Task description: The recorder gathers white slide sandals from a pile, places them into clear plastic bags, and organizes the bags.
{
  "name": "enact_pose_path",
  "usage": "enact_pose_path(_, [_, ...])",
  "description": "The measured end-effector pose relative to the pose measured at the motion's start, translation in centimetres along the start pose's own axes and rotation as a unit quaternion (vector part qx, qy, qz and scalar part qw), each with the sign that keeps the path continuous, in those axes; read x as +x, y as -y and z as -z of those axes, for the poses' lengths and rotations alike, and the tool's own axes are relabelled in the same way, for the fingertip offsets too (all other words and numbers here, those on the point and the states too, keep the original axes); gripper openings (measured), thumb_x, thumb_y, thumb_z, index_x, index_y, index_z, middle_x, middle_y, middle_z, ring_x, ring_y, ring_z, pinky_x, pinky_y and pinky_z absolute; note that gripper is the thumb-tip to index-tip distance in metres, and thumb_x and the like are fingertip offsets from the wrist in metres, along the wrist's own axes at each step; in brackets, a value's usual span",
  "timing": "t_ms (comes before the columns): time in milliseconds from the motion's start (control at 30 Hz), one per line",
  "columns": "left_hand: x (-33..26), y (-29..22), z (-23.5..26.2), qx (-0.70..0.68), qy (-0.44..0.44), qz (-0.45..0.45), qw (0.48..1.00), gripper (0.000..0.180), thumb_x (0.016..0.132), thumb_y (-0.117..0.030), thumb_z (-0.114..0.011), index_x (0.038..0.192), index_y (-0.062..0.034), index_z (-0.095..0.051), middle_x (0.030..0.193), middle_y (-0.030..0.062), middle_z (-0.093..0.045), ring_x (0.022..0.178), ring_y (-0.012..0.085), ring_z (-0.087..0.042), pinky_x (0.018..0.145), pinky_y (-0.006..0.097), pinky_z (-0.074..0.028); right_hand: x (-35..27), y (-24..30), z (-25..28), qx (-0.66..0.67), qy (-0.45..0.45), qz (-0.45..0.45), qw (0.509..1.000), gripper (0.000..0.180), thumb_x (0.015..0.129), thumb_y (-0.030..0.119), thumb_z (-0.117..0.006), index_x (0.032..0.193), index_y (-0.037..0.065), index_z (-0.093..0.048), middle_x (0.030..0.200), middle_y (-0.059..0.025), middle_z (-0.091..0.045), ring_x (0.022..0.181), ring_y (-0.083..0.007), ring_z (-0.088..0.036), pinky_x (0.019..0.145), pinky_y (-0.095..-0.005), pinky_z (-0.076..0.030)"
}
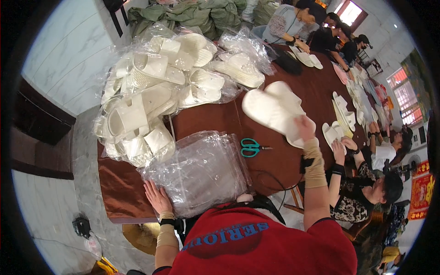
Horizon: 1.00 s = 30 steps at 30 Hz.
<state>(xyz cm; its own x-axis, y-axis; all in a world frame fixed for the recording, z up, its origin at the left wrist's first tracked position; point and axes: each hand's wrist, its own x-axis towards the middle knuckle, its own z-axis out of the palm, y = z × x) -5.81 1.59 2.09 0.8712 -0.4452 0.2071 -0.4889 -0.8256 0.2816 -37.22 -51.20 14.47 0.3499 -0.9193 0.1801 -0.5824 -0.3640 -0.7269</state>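
Right hand (304, 127): grip closed on white slippers (275, 110), lifted for bagging. Left hand (157, 198): open flat, steadying clear bags (201, 169) on surface (220, 119).

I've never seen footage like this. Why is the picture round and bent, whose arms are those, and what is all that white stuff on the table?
There is no machine here. A person wears a wide-angle camera on the head, looking down, so the picture curves toward its rim. The two forearms rising from the lower edge, above the red shirt, are that person's own.

The left hand lies flat on a stack of clear plastic bags at the near edge of the brown table. The right hand holds up a pair of white slippers, its fingers gripping their edge.

Behind the stack sits a heap of bagged white slippers. Teal-handled scissors lie on the table between the hands. Other people work along the right side and far end, with more slippers laid out before them.
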Motion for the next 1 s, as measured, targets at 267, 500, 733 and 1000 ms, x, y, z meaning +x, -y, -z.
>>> enact_pose_path(267, [0.8, -0.6, 0.0, 0.004, 0.017, 0.012, 1.0, 0.056, 0.093, -0.018, -0.049, 0.145, -0.0052, -0.03, 0.152, 0.0128, -0.026, 0.142, 0.0301, -0.022, 0.114, 0.043, -0.02, 9.3, 1.2, -2.4, -0.213, -0.103, 0.179, 0.955, 0.042, 0.081, 0.02, -0.067, 0.119, 0.009, -0.055, 0.115, -0.0146, -0.058, 0.111, -0.0339, -0.051, 0.095, -0.0436, -0.041])
enact_pose_path(500, [0.7, 0.1, 0.0, 0.015, 0.03, 0.029, 0.999, 0.056, 0.092, -0.016, -0.049, 0.144, -0.0046, -0.03, 0.152, 0.0127, -0.027, 0.142, 0.031, -0.022, 0.114, 0.045, -0.018, 17.3, 9.3, -18.2, -0.127, 0.085, 0.177, 0.972, 0.06, 0.081, 0.017, -0.065, 0.136, 0.013, -0.041, 0.141, -0.0146, -0.039, 0.12, -0.0362, -0.047, 0.101, -0.0398, -0.04])
enact_pose_path(733, [1.0, -0.3, -0.2, 0.011, 0.06, 0.033, 0.998, 0.057, 0.091, -0.016, -0.05, 0.143, -0.0042, -0.032, 0.152, 0.0147, -0.027, 0.141, 0.0328, -0.022, 0.115, 0.045, -0.017, 23.6, 12.6, -20.4, -0.356, 0.08, 0.159, 0.918, 0.062, 0.078, 0.012, -0.063, 0.136, 0.023, -0.045, 0.139, -0.0156, -0.045, 0.1, -0.0408, -0.06, 0.083, -0.0495, -0.049])
enact_pose_path(1000, [1.1, -0.2, 0.4, 0.025, 0.031, 0.014, 0.999, 0.051, 0.092, -0.016, -0.05, 0.139, -0.002, -0.036, 0.151, 0.0161, -0.028, 0.14, 0.0348, -0.024, 0.113, 0.046, -0.021, 24.7, 11.3, -9.6, -0.167, 0.073, 0.186, 0.966, 0.024, 0.083, 0.029, -0.061, 0.089, 0.006, -0.065, 0.078, -0.0102, -0.066, 0.073, -0.0257, -0.062, 0.068, -0.0355, -0.048])
